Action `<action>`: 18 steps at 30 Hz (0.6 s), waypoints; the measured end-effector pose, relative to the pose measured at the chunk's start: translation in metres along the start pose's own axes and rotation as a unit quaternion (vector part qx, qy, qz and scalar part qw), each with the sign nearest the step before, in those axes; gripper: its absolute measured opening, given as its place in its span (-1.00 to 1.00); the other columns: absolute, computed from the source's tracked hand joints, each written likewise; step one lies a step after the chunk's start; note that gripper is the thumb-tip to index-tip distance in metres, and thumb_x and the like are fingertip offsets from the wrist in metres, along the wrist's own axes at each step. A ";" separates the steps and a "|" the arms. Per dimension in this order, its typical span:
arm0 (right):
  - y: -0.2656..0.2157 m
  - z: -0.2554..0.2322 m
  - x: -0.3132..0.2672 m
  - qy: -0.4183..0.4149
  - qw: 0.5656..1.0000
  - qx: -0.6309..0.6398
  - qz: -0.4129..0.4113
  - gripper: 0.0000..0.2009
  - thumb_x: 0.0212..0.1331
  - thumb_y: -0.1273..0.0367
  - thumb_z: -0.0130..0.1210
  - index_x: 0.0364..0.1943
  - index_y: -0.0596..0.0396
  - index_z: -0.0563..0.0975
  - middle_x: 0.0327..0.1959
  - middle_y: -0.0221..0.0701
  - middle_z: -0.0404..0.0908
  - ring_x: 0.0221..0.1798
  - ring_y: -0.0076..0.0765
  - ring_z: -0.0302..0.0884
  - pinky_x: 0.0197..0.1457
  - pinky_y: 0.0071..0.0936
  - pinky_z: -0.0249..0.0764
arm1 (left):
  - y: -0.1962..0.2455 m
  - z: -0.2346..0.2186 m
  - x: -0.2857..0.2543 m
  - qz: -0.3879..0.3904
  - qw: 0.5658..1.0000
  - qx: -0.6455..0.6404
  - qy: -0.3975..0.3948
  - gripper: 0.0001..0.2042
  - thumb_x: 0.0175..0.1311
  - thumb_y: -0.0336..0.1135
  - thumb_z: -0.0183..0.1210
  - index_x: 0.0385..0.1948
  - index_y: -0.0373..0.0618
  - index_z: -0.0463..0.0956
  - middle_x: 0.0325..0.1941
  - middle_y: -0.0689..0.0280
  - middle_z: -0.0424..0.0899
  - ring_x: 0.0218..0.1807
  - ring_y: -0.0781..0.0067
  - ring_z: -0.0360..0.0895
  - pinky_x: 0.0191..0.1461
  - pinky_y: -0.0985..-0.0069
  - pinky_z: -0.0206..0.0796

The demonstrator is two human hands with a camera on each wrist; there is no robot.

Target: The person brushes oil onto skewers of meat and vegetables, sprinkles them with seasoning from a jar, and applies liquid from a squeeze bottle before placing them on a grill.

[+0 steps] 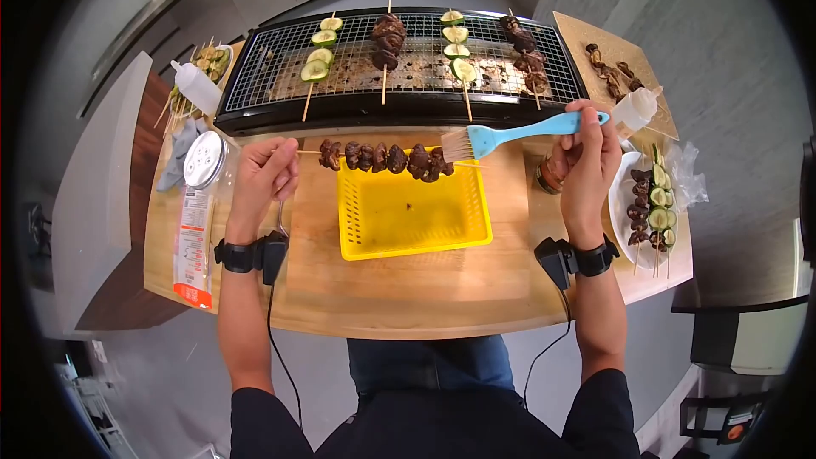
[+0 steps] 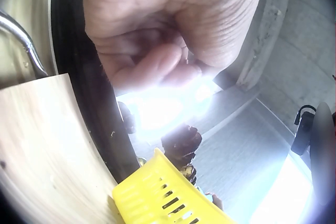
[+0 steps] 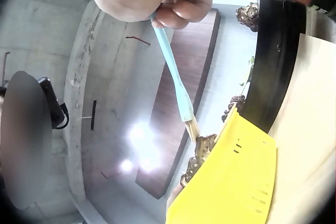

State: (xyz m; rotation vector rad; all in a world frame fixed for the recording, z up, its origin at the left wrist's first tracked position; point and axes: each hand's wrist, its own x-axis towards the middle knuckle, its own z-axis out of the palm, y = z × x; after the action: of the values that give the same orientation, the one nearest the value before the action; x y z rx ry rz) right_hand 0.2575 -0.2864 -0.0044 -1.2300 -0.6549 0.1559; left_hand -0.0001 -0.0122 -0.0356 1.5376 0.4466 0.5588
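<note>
A grey cloth [image 1: 174, 159] lies near a lidded jar [image 1: 206, 161].

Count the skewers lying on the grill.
4, left to right across the grill: a sliced-vegetable skewer, a dark-chunk skewer, a second sliced-vegetable skewer, a second dark-chunk skewer. None looks hidden. The held skewer, in the left hand, isn't counted.

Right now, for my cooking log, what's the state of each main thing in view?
Meat skewer: held by the left hand, roughly level
Blue brush: held by the right hand, bristles at that skewer's right end
Yellow basket: upright, a dark speck inside
Grill: bearing four skewers; whether lit, unclear
Shaker jar: perforated white lid on
Right plate: loaded with skewers
Small jar: partly hidden, lid unclear
</note>
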 end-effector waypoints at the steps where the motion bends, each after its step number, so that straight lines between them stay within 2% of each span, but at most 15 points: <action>1: 0.000 0.001 -0.001 0.008 1.000 0.012 -0.006 -0.74 0.43 0.21 -0.14 -0.20 0.11 0.46 -0.61 -0.59 0.32 -0.74 -0.77 0.13 -0.72 -0.77 -0.01 | 0.001 0.001 0.000 -0.002 1.000 -0.006 0.009 -0.63 0.39 -0.21 0.06 -0.66 -0.21 0.42 -0.80 0.50 0.20 -0.81 0.70 0.17 -0.73 0.69 -0.15; 6: -0.009 0.015 -0.011 -0.025 0.999 0.037 0.013 -0.74 0.43 0.24 -0.14 -0.15 0.14 0.47 -0.58 -0.53 0.40 -0.73 -0.74 0.16 -0.70 -0.76 0.04 | 0.005 0.001 -0.003 0.018 1.000 -0.008 0.004 -0.64 0.38 -0.23 0.06 -0.63 -0.24 0.44 -0.80 0.48 0.23 -0.81 0.68 0.19 -0.73 0.68 -0.14; 9: -0.009 0.019 -0.015 -0.081 0.996 0.027 0.009 -0.75 0.43 0.26 -0.13 -0.13 0.15 0.47 -0.57 -0.51 0.43 -0.72 -0.74 0.20 -0.68 -0.75 0.07 | 0.006 0.000 -0.004 0.028 1.000 -0.010 0.011 -0.65 0.39 -0.24 0.06 -0.62 -0.25 0.45 -0.80 0.47 0.24 -0.80 0.68 0.20 -0.73 0.68 -0.11; 12: -0.007 0.015 -0.013 -0.061 0.997 -0.035 -0.016 -0.78 0.42 0.28 -0.12 -0.15 0.14 0.47 -0.60 -0.54 0.40 -0.71 -0.75 0.20 -0.67 -0.76 0.06 | 0.007 0.001 -0.004 0.037 0.999 -0.008 0.015 -0.66 0.38 -0.25 0.07 -0.62 -0.26 0.46 -0.79 0.46 0.26 -0.80 0.68 0.22 -0.73 0.69 -0.09; 18: -0.005 0.010 -0.010 -0.017 1.000 -0.004 -0.011 -0.77 0.42 0.29 -0.12 -0.15 0.16 0.47 -0.60 -0.54 0.40 -0.72 -0.73 0.20 -0.68 -0.75 0.05 | 0.010 0.007 -0.007 0.038 0.999 -0.006 0.009 -0.67 0.38 -0.27 0.07 -0.60 -0.28 0.47 -0.78 0.44 0.29 -0.78 0.67 0.24 -0.73 0.69 -0.08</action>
State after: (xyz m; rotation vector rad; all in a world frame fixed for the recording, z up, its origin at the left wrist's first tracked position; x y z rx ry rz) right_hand 0.2433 -0.2846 -0.0018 -1.2299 -0.6989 0.1553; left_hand -0.0021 -0.0223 -0.0266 1.5442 0.3987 0.6329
